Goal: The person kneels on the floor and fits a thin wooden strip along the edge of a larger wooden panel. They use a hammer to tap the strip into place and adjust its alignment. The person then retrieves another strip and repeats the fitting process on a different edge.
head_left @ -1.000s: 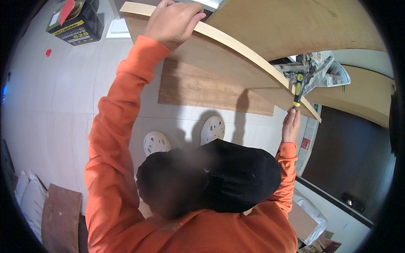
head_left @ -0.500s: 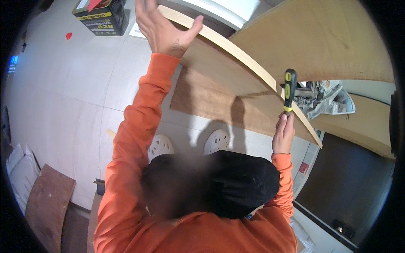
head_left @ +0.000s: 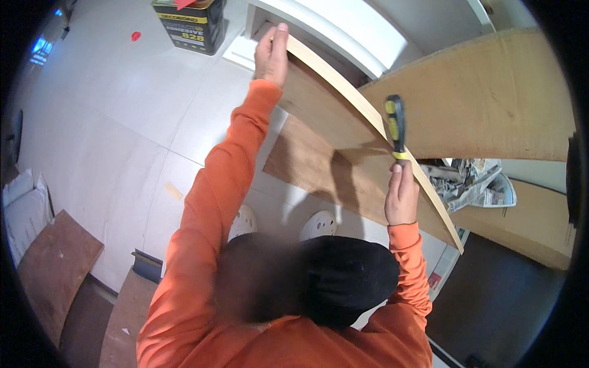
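Note:
A wooden board (head_left: 319,101) stands on its long side in front of me, its pale edge facing up. At its far left end my left hand (head_left: 272,56) is closed over the edge, thumb on top. My right hand (head_left: 402,195) is beside the board's near right part. Its fingers are closed round the lower end of a chisel-like tool (head_left: 396,119). That tool's black-and-yellow handle points up above the edge; its blade is hidden in the hand, so its exact kind is unsure.
A black adhesive tin (head_left: 191,30) stands on the tiled floor at the far left. White furniture (head_left: 331,30) and a large plywood panel (head_left: 478,92) lie beyond the board. Crumpled newspaper (head_left: 472,184) sits at right. Brown boards (head_left: 58,264) are at lower left.
My left hand, spread open before, has closed on the board's end. The tool has tilted a little to the left in my right hand. The whole view has shifted slightly.

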